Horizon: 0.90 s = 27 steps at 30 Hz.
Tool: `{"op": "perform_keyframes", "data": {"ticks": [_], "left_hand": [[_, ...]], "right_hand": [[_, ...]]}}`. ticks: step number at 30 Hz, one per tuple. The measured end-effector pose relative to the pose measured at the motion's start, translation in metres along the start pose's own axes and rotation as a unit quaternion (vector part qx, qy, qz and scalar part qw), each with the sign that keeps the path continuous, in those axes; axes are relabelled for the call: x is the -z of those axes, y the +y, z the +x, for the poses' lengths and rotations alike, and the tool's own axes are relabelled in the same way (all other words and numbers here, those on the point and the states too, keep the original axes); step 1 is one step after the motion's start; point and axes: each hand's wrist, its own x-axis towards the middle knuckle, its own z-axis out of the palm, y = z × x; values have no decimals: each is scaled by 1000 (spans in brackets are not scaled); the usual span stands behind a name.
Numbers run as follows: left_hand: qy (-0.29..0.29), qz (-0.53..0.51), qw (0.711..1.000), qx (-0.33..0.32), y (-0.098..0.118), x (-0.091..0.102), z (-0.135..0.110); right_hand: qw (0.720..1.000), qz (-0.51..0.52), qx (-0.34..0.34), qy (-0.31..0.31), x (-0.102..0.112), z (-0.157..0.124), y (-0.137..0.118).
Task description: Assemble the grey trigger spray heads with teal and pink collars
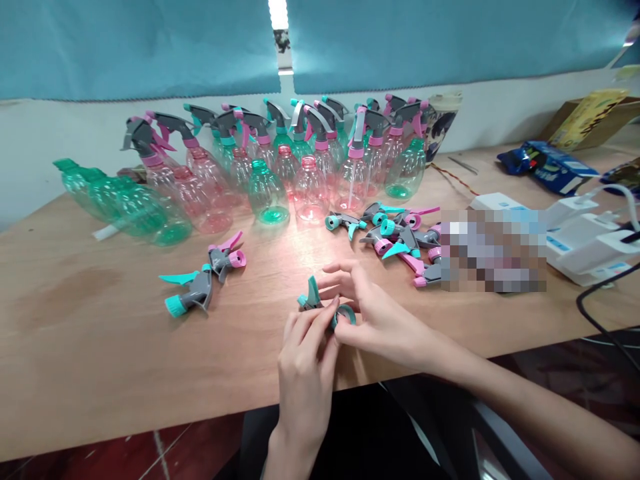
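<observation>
Both my hands meet over the near edge of the wooden table [100, 333] around one grey and teal spray head [315, 300]. My left hand [305, 367] pinches its lower part with fingertips closed. My right hand [370, 313] grips its teal collar, with the other fingers spread above. Two loose spray heads, a teal one [193, 293] and a pink one [227, 257], lie to the left. A pile of spray heads [395, 233] lies to the right.
Several pink and green plastic bottles [280, 173] stand at the back, some capped with spray heads; green bottles [125, 203] lie on their sides at left. White boxes [585, 240], cables and a blue packet [545, 163] crowd the right side. A blurred patch covers part of the table.
</observation>
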Motion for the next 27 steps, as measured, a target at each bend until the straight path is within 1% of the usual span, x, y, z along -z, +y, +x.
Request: {"op": "perform_keyframes", "data": {"ticks": [2, 4, 6, 8, 11, 14, 16, 17, 19, 20, 22, 23, 24, 25, 26, 27], "left_hand": [[6, 4, 1000, 10, 0, -1, 0], [18, 9, 999, 24, 1, -3, -1], [29, 17, 999, 36, 1, -4, -1], [39, 24, 998, 39, 2, -5, -2], [43, 21, 998, 36, 4, -6, -1], [39, 12, 998, 37, 5, -6, 0], [39, 13, 998, 39, 5, -6, 0], [41, 15, 998, 38, 5, -6, 0], [45, 17, 998, 36, 5, -6, -1], [47, 16, 998, 36, 4, -6, -1], [53, 10, 997, 46, 3, -6, -2], [57, 5, 997, 57, 3, -6, -3], [60, -2, 996, 70, 2, -5, -3], [62, -9, 995, 83, 2, -5, -2], [63, -18, 993, 95, 2, -5, -2], [59, -28, 992, 106, 2, -4, -1]], "right_hand": [[999, -39, 3, 12, 0, -2, -1], [994, -96, 21, 52, -1, -6, -4], [982, -157, 47, 98, -5, -13, -7], [968, -205, 75, 127, -11, -20, -9], [954, -241, 100, 145, -22, -27, -11], [940, -284, 103, 156, -28, -28, -12], [933, -308, 106, 150, -29, -28, -12], [933, -312, 112, 137, -28, -27, -11], [935, -310, 132, 112, -23, -26, -11], [935, -307, 141, 111, -18, -25, -12], [933, -290, 151, 149, -5, -22, -15], [935, -269, 136, 187, 3, -20, -17], [938, -228, 126, 227, 11, -18, -20], [951, -164, 105, 242, 20, -15, -23], [965, -89, 79, 232, 27, -12, -26], [977, -20, 51, 204, 33, -10, -27]]}}
